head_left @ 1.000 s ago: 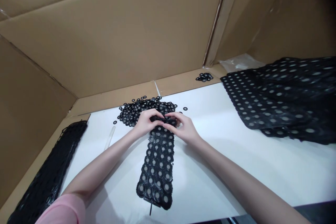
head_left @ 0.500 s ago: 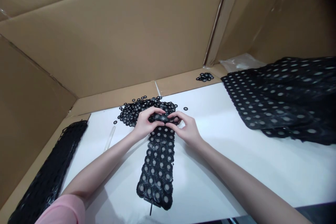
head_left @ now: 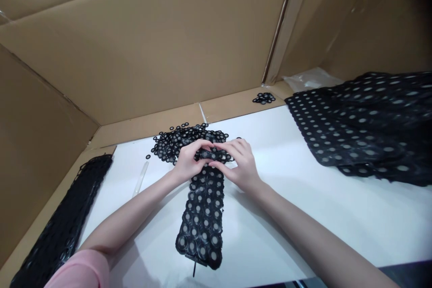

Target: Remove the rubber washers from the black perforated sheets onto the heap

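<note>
A black rubber-like strip (head_left: 201, 211) with rows of pale round spots runs toward me on the white table. At its far end, my left hand (head_left: 191, 159) pinches the curled-up part of the strip between thumb and fingers. My right hand (head_left: 241, 162) grips the same part from the other side, its thumb below and fingers above. The two hands' fingertips almost meet there. Just behind them lies a heap of small black rings (head_left: 168, 141), partly covered by the hands.
A large spotted black sheet (head_left: 364, 130) lies at the right, and a stack of black strips (head_left: 64, 216) at the left. Several loose rings (head_left: 263, 98) sit on the cardboard at the back. A clear thin tube (head_left: 141, 179) rests left of my left arm. Cardboard walls (head_left: 151, 49) stand behind.
My right hand has shifted slightly left over the curled part, its fingers now closer together. My left hand has hardly moved. The strip's near end stays in place.
</note>
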Motion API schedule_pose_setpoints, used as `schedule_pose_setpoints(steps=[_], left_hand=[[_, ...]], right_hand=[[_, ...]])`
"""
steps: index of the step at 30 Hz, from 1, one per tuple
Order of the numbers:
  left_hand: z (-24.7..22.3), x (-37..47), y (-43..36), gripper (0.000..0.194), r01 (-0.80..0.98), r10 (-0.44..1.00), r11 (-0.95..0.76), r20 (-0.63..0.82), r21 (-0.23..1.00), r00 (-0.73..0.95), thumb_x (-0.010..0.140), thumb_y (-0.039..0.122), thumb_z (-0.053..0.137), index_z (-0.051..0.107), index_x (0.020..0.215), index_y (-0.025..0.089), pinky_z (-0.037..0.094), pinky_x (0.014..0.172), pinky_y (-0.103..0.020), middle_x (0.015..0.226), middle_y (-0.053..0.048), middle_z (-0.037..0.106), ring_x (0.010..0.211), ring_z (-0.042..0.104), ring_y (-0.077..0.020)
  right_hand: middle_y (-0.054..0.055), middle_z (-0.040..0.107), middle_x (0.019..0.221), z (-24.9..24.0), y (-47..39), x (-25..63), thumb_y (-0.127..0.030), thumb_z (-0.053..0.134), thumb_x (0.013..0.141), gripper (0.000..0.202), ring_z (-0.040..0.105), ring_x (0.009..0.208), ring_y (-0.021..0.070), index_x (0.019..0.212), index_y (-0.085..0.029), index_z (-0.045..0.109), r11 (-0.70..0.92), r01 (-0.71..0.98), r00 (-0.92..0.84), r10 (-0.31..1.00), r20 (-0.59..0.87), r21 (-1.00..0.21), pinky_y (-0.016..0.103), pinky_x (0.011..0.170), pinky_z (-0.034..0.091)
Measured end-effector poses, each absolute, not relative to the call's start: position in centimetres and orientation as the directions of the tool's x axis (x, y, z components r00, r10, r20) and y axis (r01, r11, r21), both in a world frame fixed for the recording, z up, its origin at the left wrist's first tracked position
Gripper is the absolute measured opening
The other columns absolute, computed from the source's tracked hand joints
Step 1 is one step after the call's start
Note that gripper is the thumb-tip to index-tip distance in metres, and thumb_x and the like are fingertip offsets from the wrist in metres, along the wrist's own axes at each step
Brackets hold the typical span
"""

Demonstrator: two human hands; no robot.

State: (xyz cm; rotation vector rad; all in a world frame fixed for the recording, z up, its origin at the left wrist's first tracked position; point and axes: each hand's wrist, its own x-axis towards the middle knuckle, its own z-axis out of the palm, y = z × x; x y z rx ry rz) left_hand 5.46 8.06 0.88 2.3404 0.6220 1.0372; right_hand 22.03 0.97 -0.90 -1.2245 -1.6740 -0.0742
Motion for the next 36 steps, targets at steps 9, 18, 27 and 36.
schedule_pose_setpoints(steps=[9, 18, 27, 36], left_hand=[[0.7, 5.8, 7.5, 0.032, 0.212, 0.584, -0.773, 0.540, 0.598, 0.606, 0.069, 0.002, 0.057, 0.055, 0.096, 0.018, 0.051, 0.071, -0.018, 0.087, 0.000, 0.064, 0.075, 0.063, -0.0100], [0.4, 5.9, 7.8, 0.029, 0.180, 0.623, -0.695, 0.456, 0.696, 0.636, 0.068, 0.001, 0.057, 0.057, 0.092, 0.018, 0.055, 0.070, -0.019, 0.085, 0.001, 0.061, 0.077, 0.061, -0.0101], [0.5, 5.2, 9.5, 0.022, 0.267, 0.649, -0.679, 0.389, 0.683, 0.654, 0.071, 0.019, 0.073, 0.062, 0.089, 0.016, 0.054, 0.076, -0.026, 0.086, -0.003, 0.068, 0.079, 0.066, -0.0154], [0.4, 4.7, 10.2, 0.028, 0.277, 0.697, -0.618, 0.351, 0.735, 0.625, 0.067, 0.024, 0.078, 0.065, 0.091, 0.017, 0.053, 0.077, -0.025, 0.088, -0.004, 0.071, 0.082, 0.067, -0.0163]], right_hand=[[0.004, 0.066, 0.073, -1.8, 1.1, 21.8, -0.026, 0.059, 0.086, 0.014, 0.053, 0.077, 0.0207, 0.089, -0.021, 0.071, 0.501, 0.717, -0.014, 0.706, 0.708, -0.485, 0.036, 0.070, 0.039], [0.004, 0.070, 0.070, -1.3, 3.3, 23.9, -0.026, 0.056, 0.080, 0.019, 0.062, 0.067, 0.0181, 0.067, -0.020, 0.068, 0.310, 0.348, 0.293, 0.860, 0.417, -0.885, 0.030, 0.063, 0.046], [0.003, 0.060, 0.055, -4.6, 14.0, 38.2, -0.025, 0.064, 0.072, 0.014, 0.048, 0.054, 0.0112, 0.061, -0.016, 0.064, 0.225, 0.702, 0.438, 0.612, 0.658, -0.676, 0.029, 0.061, 0.037], [0.010, 0.061, 0.084, -3.2, 18.7, 40.5, -0.036, 0.061, 0.079, 0.014, 0.055, 0.096, 0.0344, 0.072, -0.024, 0.061, 0.284, 0.773, 0.383, 0.504, 0.774, -0.567, 0.056, 0.075, 0.041]])
